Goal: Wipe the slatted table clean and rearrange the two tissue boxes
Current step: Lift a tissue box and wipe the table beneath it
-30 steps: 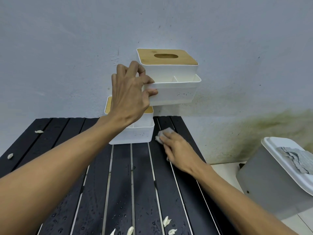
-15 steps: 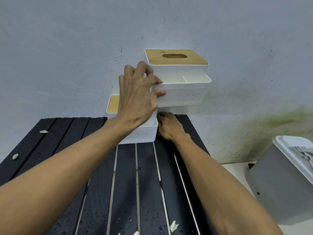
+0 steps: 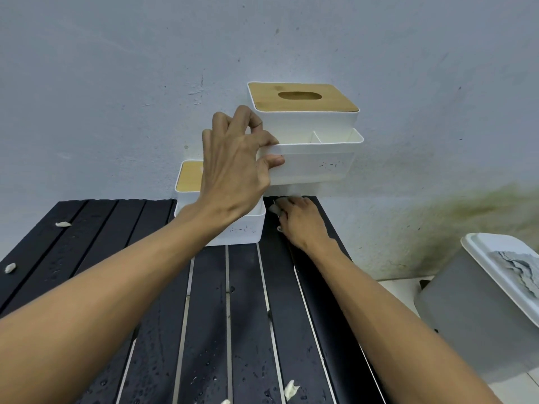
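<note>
My left hand [image 3: 236, 164] grips the left end of a white tissue box with a bamboo lid [image 3: 309, 135] and holds it in the air above the table's far right corner. A second white tissue box [image 3: 233, 225] stands on the black slatted table [image 3: 248, 301] against the wall, partly hidden behind my left wrist. Under the lifted box, my right hand [image 3: 300, 223] presses a small white tissue [image 3: 275, 209] flat onto the far right slat. The slats are wet with droplets.
White paper scraps lie on the table at the far left [image 3: 62, 224], the left edge [image 3: 10, 267] and the near middle [image 3: 290, 389]. A grey bin with a white lid [image 3: 478, 310] stands right of the table. The wall [image 3: 145, 83] is close behind.
My right hand slid the tissue from mid-slat toward the wall, under the lifted box. My left hand keeps the box raised at about the same height.
</note>
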Demonstrator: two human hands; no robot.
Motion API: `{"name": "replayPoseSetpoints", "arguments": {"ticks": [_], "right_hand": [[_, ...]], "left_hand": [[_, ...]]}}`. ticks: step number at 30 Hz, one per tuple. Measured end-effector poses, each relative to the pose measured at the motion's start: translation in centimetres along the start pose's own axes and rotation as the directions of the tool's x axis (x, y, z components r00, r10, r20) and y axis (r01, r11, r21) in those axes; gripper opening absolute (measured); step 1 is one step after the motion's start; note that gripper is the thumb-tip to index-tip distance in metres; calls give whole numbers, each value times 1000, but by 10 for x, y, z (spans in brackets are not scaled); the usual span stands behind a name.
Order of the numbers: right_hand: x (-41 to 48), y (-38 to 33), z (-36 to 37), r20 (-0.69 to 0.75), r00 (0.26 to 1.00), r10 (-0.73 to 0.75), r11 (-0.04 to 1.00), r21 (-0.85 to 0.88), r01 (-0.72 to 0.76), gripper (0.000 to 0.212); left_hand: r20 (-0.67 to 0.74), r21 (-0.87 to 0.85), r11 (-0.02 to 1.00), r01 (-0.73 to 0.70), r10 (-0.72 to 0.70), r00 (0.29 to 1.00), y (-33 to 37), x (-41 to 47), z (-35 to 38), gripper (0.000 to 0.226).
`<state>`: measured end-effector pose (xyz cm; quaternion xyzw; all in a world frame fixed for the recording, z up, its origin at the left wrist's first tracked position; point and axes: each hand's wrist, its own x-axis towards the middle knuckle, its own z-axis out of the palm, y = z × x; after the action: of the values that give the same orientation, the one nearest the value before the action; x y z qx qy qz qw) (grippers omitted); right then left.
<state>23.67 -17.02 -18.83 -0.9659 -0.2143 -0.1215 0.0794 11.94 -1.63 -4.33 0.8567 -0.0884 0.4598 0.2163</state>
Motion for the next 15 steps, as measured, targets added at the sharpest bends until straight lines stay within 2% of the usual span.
{"name": "replayPoseSetpoints", "arguments": {"ticks": [2, 4, 9, 11, 15], "right_hand": [[11, 2, -6, -5, 994, 110, 993, 47, -109, 49], [14, 5, -6, -70, 985, 160, 985, 77, -155, 38], [-29, 5, -20, -159, 986, -54, 998, 21, 58, 34], [-65, 10, -28, -121, 987, -101, 995, -19, 99, 48], [-119, 16, -42, -271, 953, -135, 990, -2, 140, 26]], "left_hand": [[10, 7, 1000, -4, 4, 1000, 1, -1, 1, 16], [13, 5, 1000, -4, 4, 1000, 1, -3, 2, 16], [13, -6, 1000, 7, -7, 1000, 4, -8, 2, 16], [12, -11, 1000, 9, -9, 1000, 5, -9, 2, 16], [8, -12, 1000, 3, -3, 1000, 6, -9, 4, 16]]}}
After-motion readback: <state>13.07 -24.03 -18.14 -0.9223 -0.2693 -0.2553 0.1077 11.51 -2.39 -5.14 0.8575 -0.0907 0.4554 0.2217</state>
